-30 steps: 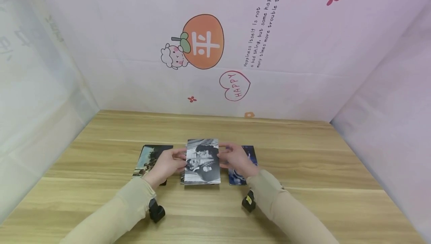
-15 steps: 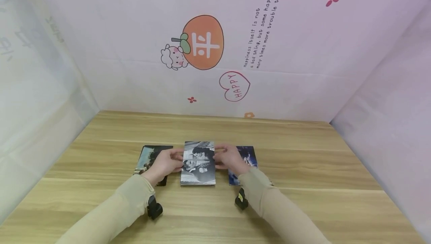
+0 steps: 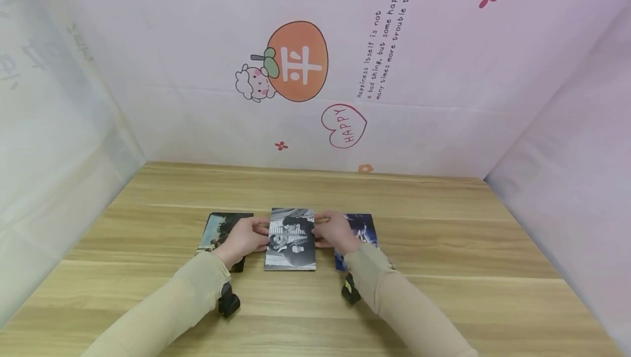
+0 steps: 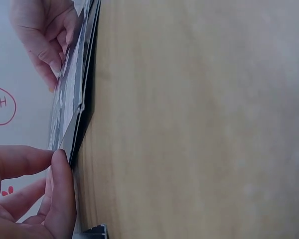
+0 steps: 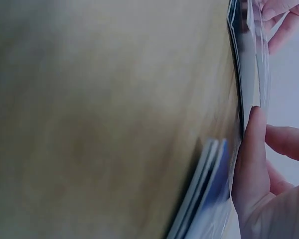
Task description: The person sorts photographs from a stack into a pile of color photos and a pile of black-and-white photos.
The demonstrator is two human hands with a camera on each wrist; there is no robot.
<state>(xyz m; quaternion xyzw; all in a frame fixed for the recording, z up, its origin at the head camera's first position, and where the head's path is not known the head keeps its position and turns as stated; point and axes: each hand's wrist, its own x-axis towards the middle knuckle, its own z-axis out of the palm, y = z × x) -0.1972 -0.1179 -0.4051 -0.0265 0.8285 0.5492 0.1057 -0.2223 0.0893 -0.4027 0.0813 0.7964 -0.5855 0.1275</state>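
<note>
The black-and-white photo (image 3: 290, 239) has dropped and slid toward nine o'clock, apparently nearly squared over the dark-edged cards (image 4: 91, 74) beneath; left hand (image 3: 241, 241) and right hand (image 3: 337, 234) pinch its sides, with a sky-topped photo (image 3: 222, 228) at nine, a blue photo (image 3: 366, 232) at three.

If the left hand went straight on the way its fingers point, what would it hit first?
The black-and-white photo: the left hand has its fingertips at that edge. Beyond it, the right hand seems next, though height is hard to judge.
</note>
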